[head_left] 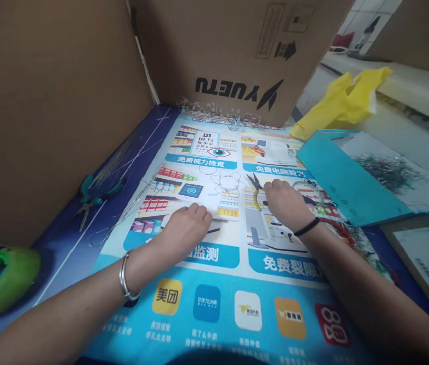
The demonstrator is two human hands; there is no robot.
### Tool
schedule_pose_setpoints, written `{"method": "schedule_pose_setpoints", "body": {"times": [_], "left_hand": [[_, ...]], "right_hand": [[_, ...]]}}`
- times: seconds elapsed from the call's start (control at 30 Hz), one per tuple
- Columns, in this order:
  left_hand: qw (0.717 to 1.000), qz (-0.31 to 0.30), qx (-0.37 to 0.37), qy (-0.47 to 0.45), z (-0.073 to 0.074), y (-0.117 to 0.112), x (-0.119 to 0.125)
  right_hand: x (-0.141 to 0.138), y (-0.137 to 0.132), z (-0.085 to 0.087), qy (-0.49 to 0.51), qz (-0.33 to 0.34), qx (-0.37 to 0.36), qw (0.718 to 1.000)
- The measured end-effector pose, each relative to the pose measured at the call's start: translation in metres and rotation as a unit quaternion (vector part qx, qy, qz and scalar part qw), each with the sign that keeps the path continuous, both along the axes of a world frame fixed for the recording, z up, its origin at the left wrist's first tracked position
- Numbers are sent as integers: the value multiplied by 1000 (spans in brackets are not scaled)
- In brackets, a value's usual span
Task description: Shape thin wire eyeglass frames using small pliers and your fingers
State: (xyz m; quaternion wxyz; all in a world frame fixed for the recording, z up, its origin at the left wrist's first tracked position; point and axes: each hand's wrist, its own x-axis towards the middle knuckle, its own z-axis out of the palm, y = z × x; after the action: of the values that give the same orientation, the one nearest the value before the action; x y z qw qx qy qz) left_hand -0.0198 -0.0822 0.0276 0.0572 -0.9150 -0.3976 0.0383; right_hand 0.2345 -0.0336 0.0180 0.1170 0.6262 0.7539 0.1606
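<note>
Middle of the frame, on a printed mat (pixel 214 304) full of shop ads, someone is doing fiddly wire work. The right hand (pixel 285 203) is closed round the handles of a pair of pliers (pixel 256 191), with the nose and a bit of yellow grip poking out to its left. The left hand (pixel 186 225) sits knuckles-up just left of centre, fingers curled under and pressed to the mat. I can't tell if it's pinching anything, since the fingertips are hidden. The thin wire loops (pixel 224 181) lie on the mat just above and between the two hands, right by the plier tips and looking loose. My read is that this is the bit between bends: tool in hand, wire not yet in the nose. A bend from here would call for the tips lined up on one loop and the other hand pinning the wire flat so it doesn't spring away. Teal cutters (pixel 93 195) lie unused at middle left, against a cardboard wall. A box (pixel 237 50) closes off the top centre. At the right there's a teal folder (pixel 336 182) carrying a heap of wire bits (pixel 385 170), plus a yellow bag (pixel 344 99) further up.
</note>
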Motion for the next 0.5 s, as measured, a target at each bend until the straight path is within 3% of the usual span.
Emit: {"method": "schedule_pose_setpoints", "body": {"times": [0.5], "left_hand": [[999, -13, 28, -26, -6, 5, -5]], "right_hand": [[1, 2, 4, 4, 6, -20, 1000]]}}
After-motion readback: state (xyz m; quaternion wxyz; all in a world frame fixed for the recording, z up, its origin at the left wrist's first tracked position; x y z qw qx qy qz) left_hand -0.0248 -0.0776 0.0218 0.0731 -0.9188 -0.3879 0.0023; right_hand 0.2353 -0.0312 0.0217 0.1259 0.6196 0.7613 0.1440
